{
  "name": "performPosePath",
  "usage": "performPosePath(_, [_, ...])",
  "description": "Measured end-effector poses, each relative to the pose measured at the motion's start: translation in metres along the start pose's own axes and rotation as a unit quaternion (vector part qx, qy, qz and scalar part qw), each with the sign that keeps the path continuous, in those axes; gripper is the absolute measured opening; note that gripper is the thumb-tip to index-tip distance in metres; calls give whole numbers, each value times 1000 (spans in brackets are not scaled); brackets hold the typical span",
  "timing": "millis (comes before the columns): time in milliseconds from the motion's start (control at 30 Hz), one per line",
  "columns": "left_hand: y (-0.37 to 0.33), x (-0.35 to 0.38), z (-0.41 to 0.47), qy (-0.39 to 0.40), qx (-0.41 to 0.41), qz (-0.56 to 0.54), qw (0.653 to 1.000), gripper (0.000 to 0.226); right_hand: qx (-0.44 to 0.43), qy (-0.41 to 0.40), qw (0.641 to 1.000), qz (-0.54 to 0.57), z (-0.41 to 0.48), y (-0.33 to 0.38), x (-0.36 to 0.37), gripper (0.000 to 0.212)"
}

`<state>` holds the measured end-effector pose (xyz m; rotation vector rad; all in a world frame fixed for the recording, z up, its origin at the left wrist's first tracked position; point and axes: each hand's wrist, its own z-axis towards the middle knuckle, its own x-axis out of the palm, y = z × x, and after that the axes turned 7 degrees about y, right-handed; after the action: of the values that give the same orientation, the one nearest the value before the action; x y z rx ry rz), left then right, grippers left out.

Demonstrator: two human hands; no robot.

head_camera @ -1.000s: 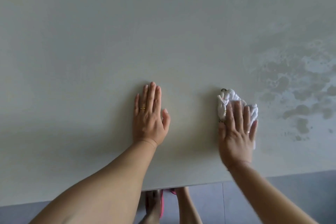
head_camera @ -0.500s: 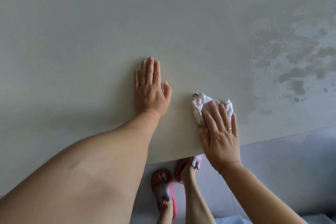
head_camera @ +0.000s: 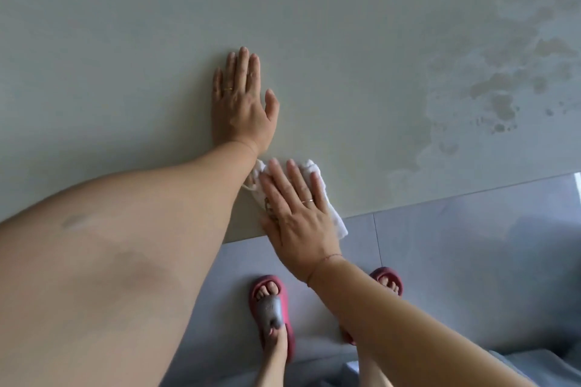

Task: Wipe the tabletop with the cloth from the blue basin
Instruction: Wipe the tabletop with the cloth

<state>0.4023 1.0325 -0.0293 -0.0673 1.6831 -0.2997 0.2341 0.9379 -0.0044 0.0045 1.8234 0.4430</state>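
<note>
Cloth (head_camera: 315, 172), white, bunched, sits on desk (head_camera: 125, 41) close to its front edge, one corner hanging past the edge. R hand (head_camera: 295, 214) lies flat on top of it, fingers straight and spread, pressing down, not curled round it. L hand (head_camera: 242, 104) flat on desk just beyond the cloth, palm down, fingers straight and together, thumb out, holding nothing. L forearm crosses cloth's left end; touching or not, can't tell. Thin ring on each hand. Wet blotches (head_camera: 503, 88) on desk far right, well apart from both hands. Below desk edge: grey tiled floor (head_camera: 471, 245), feet in pink slippers (head_camera: 270, 311).
</note>
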Motion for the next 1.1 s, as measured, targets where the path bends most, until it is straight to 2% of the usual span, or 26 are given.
performPosePath(33, [0,0,0,0,1,2,1000,62,-36,16,999,-32,-4,-18,-3,58])
performPosePath(100, [0,1,0,-1,0,6,1000,62,-34,25,996,-72,-12,-66,-14,60])
performPosePath(233, [-3,1,0,8,-10,17,1000,66,150,18,987,-56,-31,-159,-45,63])
performPosePath(300, [0,1,-1,16,-14,24,999,66,253,8,967,-33,-27,-166,-47,64])
performPosePath(367, [-2,1,-1,22,-13,30,999,64,336,-15,942,-11,-18,-144,-40,65])
performPosePath(400, [-2,0,0,27,-14,30,999,63,332,-22,943,-4,-16,-125,-34,66])
performPosePath(433, [-3,-1,1,30,-17,30,999,62,285,-20,958,0,-17,-106,-29,66])
performPosePath(500, [-8,-5,2,29,-28,31,999,65,116,23,993,-15,-28,-88,-25,64])
performPosePath(567, [-24,-7,4,12,-32,27,999,71,-30,56,996,-66,-35,-115,-32,60])
performPosePath(600, [-36,-7,5,5,-26,22,999,72,-69,66,992,-88,-35,-137,-38,58])
performPosePath(667, [-64,-2,10,8,-3,9,1000,71,-47,62,992,-101,-36,-183,-50,57])
performPosePath(767, [-105,14,21,14,1,-5,1000,66,116,43,990,-65,-37,-234,-69,57])
performPosePath(833, [-123,24,25,9,-30,-7,999,64,212,22,976,-39,-34,-242,-69,58])
performPosePath(933, [-129,32,25,-12,-57,0,998,65,325,-27,945,-2,-19,-207,-54,59])
performPosePath(967, [-129,32,25,-15,-57,0,998,66,313,-30,949,-2,-17,-188,-47,60])
performPosePath(1000, [-128,31,25,-14,-56,1,998,66,266,-18,964,-3,-19,-170,-43,61])
performPosePath(1100, [-130,28,24,-7,-57,2,998,66,39,35,998,-44,-32,-159,-44,60])
